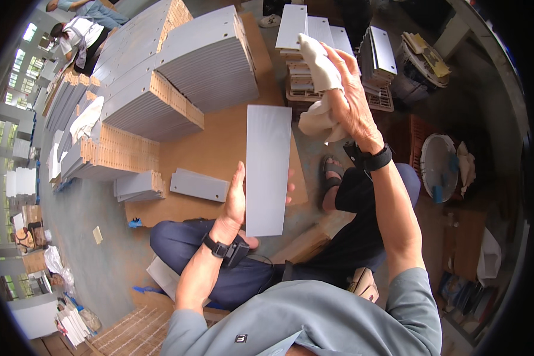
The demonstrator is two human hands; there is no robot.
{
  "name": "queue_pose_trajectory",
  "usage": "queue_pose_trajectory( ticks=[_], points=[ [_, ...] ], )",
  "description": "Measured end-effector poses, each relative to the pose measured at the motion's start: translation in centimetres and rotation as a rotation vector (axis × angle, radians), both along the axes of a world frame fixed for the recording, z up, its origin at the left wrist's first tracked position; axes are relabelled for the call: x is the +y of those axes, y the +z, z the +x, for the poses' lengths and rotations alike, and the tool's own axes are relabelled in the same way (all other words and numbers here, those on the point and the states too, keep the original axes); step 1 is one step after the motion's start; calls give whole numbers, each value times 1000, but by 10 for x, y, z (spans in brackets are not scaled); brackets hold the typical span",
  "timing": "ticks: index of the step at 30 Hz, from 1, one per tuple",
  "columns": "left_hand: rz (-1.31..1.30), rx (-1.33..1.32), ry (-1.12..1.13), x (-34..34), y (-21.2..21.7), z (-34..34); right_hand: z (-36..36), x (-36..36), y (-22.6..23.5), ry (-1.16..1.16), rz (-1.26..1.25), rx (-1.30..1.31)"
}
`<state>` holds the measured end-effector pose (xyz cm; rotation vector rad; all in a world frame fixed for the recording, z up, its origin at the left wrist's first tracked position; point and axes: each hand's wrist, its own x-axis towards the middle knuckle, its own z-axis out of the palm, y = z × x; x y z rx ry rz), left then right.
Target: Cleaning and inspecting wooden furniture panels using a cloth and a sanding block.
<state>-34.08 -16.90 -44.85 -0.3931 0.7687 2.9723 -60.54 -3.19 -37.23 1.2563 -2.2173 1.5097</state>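
Upright in front of me is a grey rectangular panel, its plain face turned up. My left hand grips it from beneath, with the thumb along the left edge and fingertips showing past the right edge. Raised to the right, away from the panel, my right hand is closed round a crumpled white cloth. Part of the cloth hangs below the palm. Two or more similar panels with corner holes lie on the brown cardboard beyond my left hand.
Tall stacks of grey panels stand at the far left, with another white cloth on one. More panels rest on crates at the far right. A white bucket stands right of my leg. Two people are at the back left.
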Motion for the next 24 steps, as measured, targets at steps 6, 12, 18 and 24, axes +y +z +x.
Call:
queue_pose_trajectory(
  ticks=[6,12,18,24],
  points=[
    [-101,29,55,-14,-15,-15,53,-44,-18,343,87,296],
    [26,58,217,-41,-4,-18,138,-24,-62,1007,195,85],
    [-253,115,449,-56,27,-15,151,22,-127,1188,688,98],
    [-218,88,474,-62,22,-11,75,-6,-45,508,370,103]
  ],
)
